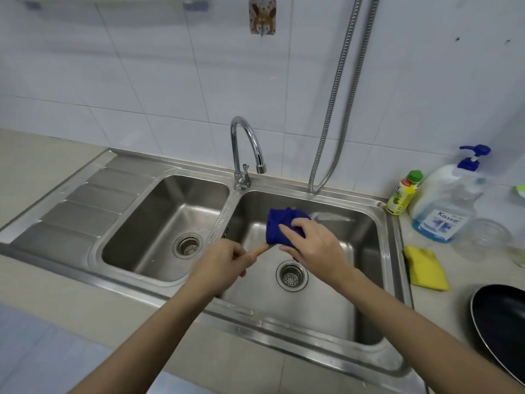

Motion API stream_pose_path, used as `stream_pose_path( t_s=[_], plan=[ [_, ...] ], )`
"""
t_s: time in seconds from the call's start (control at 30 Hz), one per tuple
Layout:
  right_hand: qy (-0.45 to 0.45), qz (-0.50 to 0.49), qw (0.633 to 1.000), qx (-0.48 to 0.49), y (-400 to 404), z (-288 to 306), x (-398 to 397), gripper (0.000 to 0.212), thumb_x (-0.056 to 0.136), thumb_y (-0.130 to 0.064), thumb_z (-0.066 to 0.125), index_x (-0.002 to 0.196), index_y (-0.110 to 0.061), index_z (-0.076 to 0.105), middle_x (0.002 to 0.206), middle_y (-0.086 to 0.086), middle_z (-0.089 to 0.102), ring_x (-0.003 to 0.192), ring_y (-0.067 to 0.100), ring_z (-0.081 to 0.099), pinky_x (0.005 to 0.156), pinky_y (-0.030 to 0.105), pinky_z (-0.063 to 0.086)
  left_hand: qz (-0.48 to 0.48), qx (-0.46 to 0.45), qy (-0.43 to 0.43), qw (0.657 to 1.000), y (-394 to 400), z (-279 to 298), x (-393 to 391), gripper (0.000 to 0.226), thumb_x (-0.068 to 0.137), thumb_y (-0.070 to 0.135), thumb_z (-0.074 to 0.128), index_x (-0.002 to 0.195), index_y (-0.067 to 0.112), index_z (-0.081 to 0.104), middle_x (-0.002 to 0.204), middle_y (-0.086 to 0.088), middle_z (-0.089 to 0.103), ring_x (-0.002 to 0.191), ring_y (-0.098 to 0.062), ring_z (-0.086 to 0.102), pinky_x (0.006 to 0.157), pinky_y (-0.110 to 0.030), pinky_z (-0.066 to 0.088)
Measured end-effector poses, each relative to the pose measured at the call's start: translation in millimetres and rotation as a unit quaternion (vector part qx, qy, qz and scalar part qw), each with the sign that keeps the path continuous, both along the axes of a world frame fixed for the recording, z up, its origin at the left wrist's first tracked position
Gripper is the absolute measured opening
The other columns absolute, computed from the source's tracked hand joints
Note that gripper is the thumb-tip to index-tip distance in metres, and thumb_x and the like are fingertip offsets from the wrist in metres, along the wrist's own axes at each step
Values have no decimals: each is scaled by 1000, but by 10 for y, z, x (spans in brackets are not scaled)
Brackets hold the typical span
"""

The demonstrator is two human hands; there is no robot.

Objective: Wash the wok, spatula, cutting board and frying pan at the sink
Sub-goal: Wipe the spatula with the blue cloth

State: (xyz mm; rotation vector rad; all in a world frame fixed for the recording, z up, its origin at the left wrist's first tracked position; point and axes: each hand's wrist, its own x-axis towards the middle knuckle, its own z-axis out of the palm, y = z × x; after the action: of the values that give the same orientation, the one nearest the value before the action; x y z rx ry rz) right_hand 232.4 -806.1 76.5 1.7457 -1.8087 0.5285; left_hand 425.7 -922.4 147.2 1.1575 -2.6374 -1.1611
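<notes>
Bright, even light, soft glare on the steel sink [393,231], slight blur overall, wide-angle bending at the edges.

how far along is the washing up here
Nothing shows as finished. In hand: the left hand grips the spatula's wooden handle while the right hand holds a blue cloth around its head. The frying pan waits on the counter. Wok and cutting board aren't in view.

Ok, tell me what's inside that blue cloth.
The blue cloth wraps the spatula's head, which is fully covered. Only the wooden handle shows, held by the left hand; the right hand grips the cloth.
</notes>
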Motion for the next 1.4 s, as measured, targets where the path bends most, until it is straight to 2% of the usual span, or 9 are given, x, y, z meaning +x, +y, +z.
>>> stream_pose_path(
  t_s=[0.13, 0.33, 0.57, 0.73, 0.9, 1.03, 1.13, 1.3, 1.4],
  plan=[
    [15, -6, 1000, 22, -129, 110, -130, 36, 97, -39, 45, 106, -10, 64, 97, 12, 62, 78, 24, 60, 65, 33, 52, 17, 69, 32, 997, 61, -1, -22, 29, 95, 30, 56, 77, 11, 68, 58, 3, 55, 52, -10, 44, 54, -25, 36],
    [18, -102, 990, 99, -84, 333, -466, 27, 90, -35, 51, 99, -12, 64, 90, 9, 59, 73, 25, 58, 58, 31, 45, -6, -61, 16, 998, 11, 5, 41, 19, 94, 33, 54, 85, 24, 68, 56, 7, 53, 53, -11, 48, 51, -26, 34],
    [-53, -184, 978, 83, -88, 370, -532, 22, 89, -33, 60, 93, -11, 66, 87, 9, 60, 70, 27, 59, 54, 30, 43, -47, -231, -14, 972, -111, 41, 84, 20, 95, 41, 49, 90, 27, 63, 70, 8, 58, 70, -11, 55, 52, -29, 37],
    [-175, -286, 937, 101, -24, 360, -863, 33, 97, -36, 47, 107, -10, 64, 100, 13, 55, 87, 32, 56, 67, 36, 44, -38, -221, -15, 974, -63, 0, 202, 19, 95, 44, 49, 100, 32, 64, 81, 11, 61, 74, -7, 57, 52, -24, 40],
    [-294, -216, 927, 87, 19, 140, -723, 30, 96, -34, 47, 116, -17, 61, 108, 5, 52, 96, 24, 54, 75, 34, 45, -33, -262, -19, 964, 2, -7, 149, 21, 96, 44, 47, 93, 29, 62, 80, 10, 60, 71, -8, 57, 54, -27, 43],
    [-228, -161, 958, 59, -28, 128, -517, 34, 94, -41, 47, 117, -20, 61, 107, 1, 54, 96, 18, 51, 76, 31, 43, -38, -283, -29, 958, 1, -27, 104, 21, 97, 42, 46, 87, 28, 58, 76, 9, 57, 67, -9, 55, 49, -22, 35],
    [-190, -237, 951, 58, -83, 110, -574, 39, 94, -45, 46, 126, -26, 55, 117, 2, 54, 106, 23, 48, 84, 39, 41, -33, -266, -18, 963, -26, 11, 141, 20, 97, 42, 47, 90, 29, 60, 70, 9, 56, 66, -8, 55, 51, -23, 40],
    [-455, -191, 867, 69, -147, 9, -856, 52, 88, -66, 36, 110, -29, 65, 102, 6, 62, 100, 21, 53, 80, 30, 38, -43, -288, -26, 956, -67, 52, 147, 23, 95, 45, 47, 92, 29, 63, 74, 9, 60, 70, -8, 57, 51, -23, 38],
    [-415, -229, 880, 44, -178, -64, -686, 40, 91, -52, 49, 114, -23, 62, 106, 6, 57, 101, 22, 48, 85, 33, 40, -46, -304, -47, 951, -12, 37, 90, 23, 96, 44, 45, 90, 27, 61, 76, 9, 60, 70, -8, 56, 47, -20, 26]
  ],
)
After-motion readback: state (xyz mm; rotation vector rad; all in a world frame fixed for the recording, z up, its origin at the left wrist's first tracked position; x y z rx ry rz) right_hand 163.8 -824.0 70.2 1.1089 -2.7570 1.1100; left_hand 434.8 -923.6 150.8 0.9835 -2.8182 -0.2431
